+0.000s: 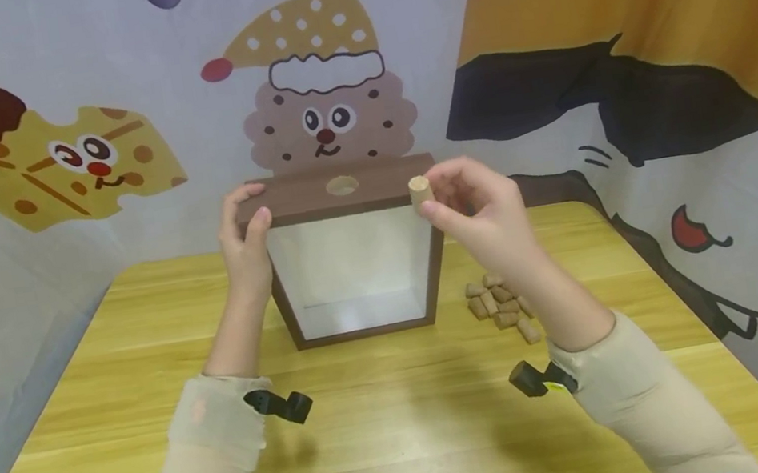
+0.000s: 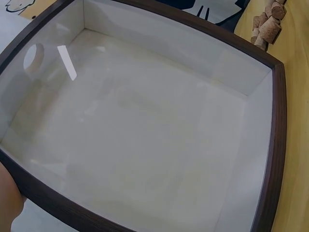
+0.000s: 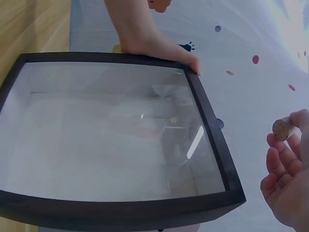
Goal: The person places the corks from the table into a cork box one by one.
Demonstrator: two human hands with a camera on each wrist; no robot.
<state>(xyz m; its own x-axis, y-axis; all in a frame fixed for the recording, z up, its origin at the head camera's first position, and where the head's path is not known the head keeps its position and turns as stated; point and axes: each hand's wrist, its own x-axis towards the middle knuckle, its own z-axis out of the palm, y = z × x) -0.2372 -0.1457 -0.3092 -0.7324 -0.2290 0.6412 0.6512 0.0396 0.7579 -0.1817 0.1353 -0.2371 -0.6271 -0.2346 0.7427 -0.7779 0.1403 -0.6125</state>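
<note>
A dark brown shadow box (image 1: pixel 364 335) with a clear front and a round hole (image 1: pixel 343 186) in its top stands upright on the table. My left hand (image 1: pixel 244 239) grips its upper left corner, thumb at the front edge and fingers over the top. Between thumb and fingers, my right hand (image 1: pixel 484 209) pinches a cork (image 1: pixel 420 192) beside the box's upper right corner. In the right wrist view that cork (image 3: pixel 281 129) appears held apart from the frame. No corks show inside the box.
Several loose corks (image 1: pixel 503 308) lie in a pile on the wooden table (image 1: pixel 394 444), right of the box and partly behind my right forearm. A cloth with cartoon prints (image 1: pixel 160 25) hangs behind the table.
</note>
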